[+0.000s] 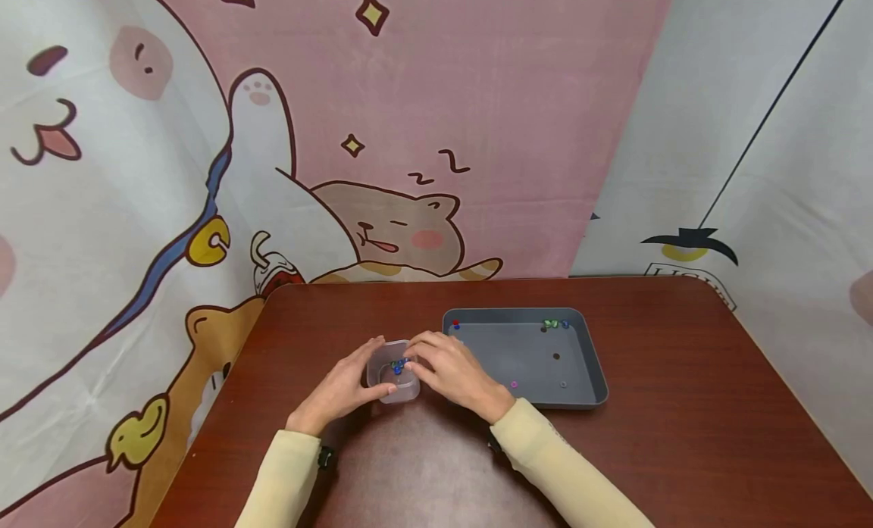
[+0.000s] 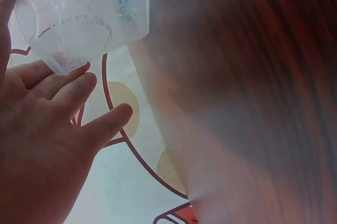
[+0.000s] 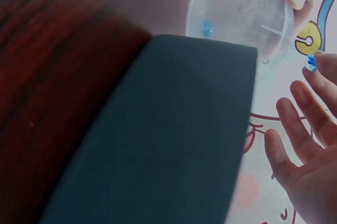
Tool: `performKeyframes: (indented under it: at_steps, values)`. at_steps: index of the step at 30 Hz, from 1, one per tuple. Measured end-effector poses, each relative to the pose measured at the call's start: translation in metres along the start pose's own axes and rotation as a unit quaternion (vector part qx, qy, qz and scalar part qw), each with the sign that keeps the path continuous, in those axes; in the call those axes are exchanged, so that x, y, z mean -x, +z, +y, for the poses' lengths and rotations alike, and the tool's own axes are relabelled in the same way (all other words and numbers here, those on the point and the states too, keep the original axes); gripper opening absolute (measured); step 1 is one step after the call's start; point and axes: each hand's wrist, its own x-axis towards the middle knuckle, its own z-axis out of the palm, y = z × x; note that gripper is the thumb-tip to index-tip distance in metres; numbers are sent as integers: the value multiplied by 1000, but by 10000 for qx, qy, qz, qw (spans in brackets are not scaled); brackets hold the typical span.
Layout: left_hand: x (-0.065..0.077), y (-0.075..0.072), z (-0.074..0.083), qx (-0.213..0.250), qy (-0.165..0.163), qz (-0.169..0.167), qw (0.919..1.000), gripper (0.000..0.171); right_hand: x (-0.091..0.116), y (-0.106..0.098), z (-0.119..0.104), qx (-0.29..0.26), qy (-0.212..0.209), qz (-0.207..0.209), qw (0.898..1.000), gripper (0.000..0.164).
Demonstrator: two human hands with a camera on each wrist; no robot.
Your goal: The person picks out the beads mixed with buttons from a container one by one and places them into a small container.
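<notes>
A clear plastic tub stands on the table with several small blue and green pieces inside. My left hand holds it from the left, thumb at the near side and fingers round the far side. Over the tub's right edge is my right hand, pinching a small blue-and-clear bead between thumb and index finger. The other right fingers are spread apart. Through the tub wall in the left wrist view, blue and green spots show.
Right of the tub lies a grey tray. Along its far side are a red and blue piece and green pieces. A pink ring and a dark round piece lie on its floor. A printed cloth hangs behind the table.
</notes>
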Motion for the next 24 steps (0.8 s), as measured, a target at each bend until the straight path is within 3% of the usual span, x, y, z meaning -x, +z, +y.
performKeyframes:
  at_steps: [15,24]
  values:
    - [-1,0,1,-28,-79,-64,9999,92,3,14,9,-24,161,-135,9998,16]
    - [-1,2,0,-18,-91,-27,10000,93,12,0,11,34,368,-268,9990,32]
